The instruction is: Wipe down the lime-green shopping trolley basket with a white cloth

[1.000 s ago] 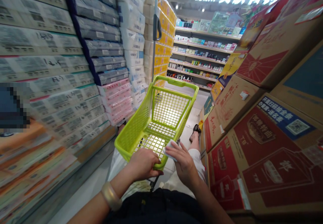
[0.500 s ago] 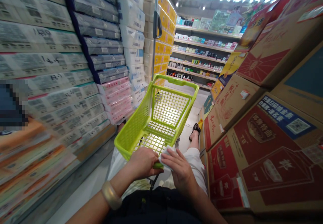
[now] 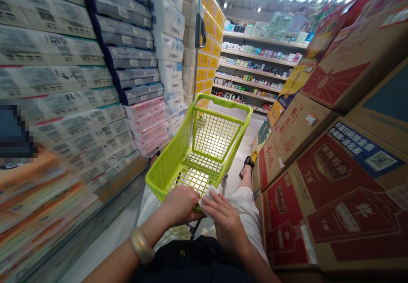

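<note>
A lime-green plastic shopping basket [image 3: 174,155] with lattice walls stands in front of me, and nothing lies inside it. My left hand [image 3: 182,204], below a gold-coloured bangle [image 3: 141,244], is closed around the basket's near rim. A folded white cloth or tissue [image 3: 208,191] is pressed on the same rim, just right of that hand. My right hand [image 3: 225,217] lies over the cloth with its fingers fairly straight, holding it against the rim. The palm and part of the cloth are hidden.
Cardboard cartons [image 3: 344,198] are stacked close on my right. Wrapped packs [image 3: 79,79] rise along the left, with pink packs [image 3: 149,125] lower down. A dark door handle [image 3: 200,32] stands ahead, before shelves of small products [image 3: 258,64]. My sandalled foot [image 3: 247,166] is by the cartons.
My right hand has shifted slightly left along the rim with the cloth, closer to my left hand. The left hand keeps its grip, and the basket stays in place.
</note>
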`<state>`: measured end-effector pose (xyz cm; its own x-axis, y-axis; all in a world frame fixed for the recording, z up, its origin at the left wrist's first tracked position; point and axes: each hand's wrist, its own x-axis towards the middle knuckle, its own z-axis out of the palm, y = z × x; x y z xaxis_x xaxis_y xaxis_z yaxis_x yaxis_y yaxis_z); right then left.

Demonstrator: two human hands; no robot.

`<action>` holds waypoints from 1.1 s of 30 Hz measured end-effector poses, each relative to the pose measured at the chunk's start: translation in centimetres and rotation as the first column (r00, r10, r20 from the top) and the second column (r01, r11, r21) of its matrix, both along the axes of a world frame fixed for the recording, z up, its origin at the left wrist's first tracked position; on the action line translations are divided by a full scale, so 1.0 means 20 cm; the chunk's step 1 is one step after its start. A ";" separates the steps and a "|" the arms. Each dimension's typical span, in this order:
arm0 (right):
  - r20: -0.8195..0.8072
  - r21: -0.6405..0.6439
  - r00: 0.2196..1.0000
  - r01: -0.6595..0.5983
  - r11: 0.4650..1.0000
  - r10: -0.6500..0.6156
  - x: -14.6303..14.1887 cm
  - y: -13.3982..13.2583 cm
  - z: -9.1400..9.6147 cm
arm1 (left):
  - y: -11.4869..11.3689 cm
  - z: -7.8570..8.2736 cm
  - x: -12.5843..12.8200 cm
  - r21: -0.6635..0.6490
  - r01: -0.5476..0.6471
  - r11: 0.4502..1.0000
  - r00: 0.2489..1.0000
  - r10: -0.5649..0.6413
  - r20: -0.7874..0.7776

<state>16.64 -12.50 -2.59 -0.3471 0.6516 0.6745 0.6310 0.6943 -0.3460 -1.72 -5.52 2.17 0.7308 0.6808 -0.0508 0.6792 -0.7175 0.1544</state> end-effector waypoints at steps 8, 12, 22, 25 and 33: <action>-0.115 -0.010 0.988 0.102 0.995 -0.103 0.12 0.25 0.04 | 0.00 0.02 0.01 0.039 0.035 0.999 0.999 -0.035 0.005; -0.104 -0.002 0.989 0.105 0.994 -0.105 0.08 0.21 0.04 | 0.01 0.01 0.00 0.052 0.035 0.998 0.999 -0.036 0.008; -0.058 -0.015 0.998 0.002 1.000 -0.003 0.09 0.18 0.06 | 0.02 0.01 -0.01 0.004 0.018 1.000 1.000 -0.018 0.003; -0.121 -0.032 0.987 0.101 0.994 -0.104 0.14 0.30 0.07 | 0.02 0.02 0.00 -0.006 0.023 1.000 1.000 -0.023 -0.003; -0.059 0.012 0.998 0.015 1.000 -0.014 0.02 0.10 0.02 | 0.03 0.00 -0.01 0.007 0.003 1.000 1.000 -0.003 -0.003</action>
<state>17.12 -10.51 -2.09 -0.2972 0.6480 0.7013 0.6198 0.6896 -0.3745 -1.90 -5.02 2.16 0.7328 0.6788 -0.0481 0.6774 -0.7208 0.1473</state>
